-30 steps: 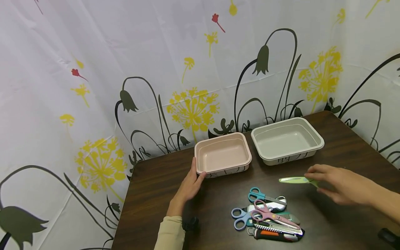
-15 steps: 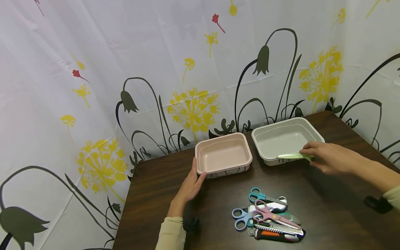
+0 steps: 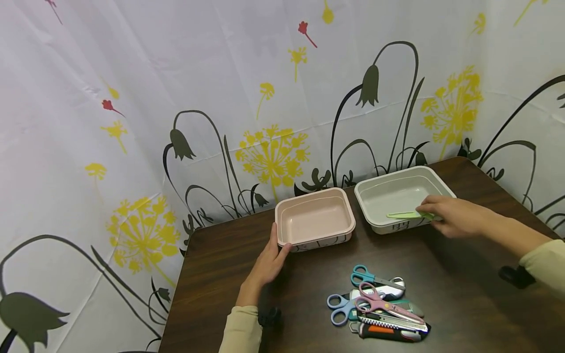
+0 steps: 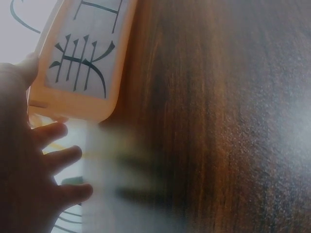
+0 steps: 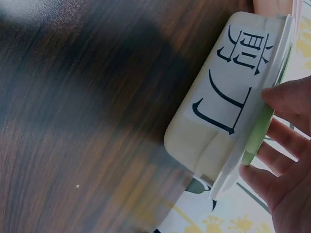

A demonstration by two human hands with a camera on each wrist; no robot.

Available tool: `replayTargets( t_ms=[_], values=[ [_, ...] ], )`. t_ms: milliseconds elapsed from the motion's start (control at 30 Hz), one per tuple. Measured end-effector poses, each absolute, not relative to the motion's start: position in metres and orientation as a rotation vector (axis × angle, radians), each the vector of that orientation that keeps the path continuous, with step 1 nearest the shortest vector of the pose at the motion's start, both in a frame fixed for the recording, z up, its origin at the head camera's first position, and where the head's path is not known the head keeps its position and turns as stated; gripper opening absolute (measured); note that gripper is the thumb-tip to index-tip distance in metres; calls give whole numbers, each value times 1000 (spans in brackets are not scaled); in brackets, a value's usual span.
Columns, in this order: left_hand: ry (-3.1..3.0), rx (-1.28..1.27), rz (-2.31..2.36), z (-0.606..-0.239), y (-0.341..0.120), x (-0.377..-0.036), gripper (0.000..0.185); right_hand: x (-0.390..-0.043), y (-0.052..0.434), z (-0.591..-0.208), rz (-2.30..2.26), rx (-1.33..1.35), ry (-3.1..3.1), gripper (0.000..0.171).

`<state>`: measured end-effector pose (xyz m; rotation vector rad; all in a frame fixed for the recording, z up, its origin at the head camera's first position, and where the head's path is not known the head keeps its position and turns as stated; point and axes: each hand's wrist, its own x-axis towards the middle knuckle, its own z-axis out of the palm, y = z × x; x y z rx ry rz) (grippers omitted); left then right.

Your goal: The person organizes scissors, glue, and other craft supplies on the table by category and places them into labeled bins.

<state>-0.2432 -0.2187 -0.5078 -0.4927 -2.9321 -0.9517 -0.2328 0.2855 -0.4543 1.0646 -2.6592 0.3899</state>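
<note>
Over the grey tray's (image 3: 403, 196) near rim, my right hand (image 3: 454, 215) pinches a slim pale-green knife (image 3: 403, 215) lying level, while my left hand (image 3: 268, 262) rests open-fingered against the pink tray (image 3: 314, 218).

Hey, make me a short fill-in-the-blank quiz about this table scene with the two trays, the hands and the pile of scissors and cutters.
1. The left hand rests against the corner of the ____ tray.
2. The right hand holds a light green tool over the ____ tray.
3. Both trays so far hold ____ other tools.
4. The pink scissors lie ____ the pile on the table.

Missing words: pink; grey; no; on top of
</note>
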Motion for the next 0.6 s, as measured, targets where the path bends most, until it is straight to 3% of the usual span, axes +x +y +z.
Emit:
replayTargets(
  t_ms=[600],
  values=[
    [-2926, -542, -933, -507, -221, -244, 80, -249, 290, -472, 406, 1141, -2624, 34]
  ],
)
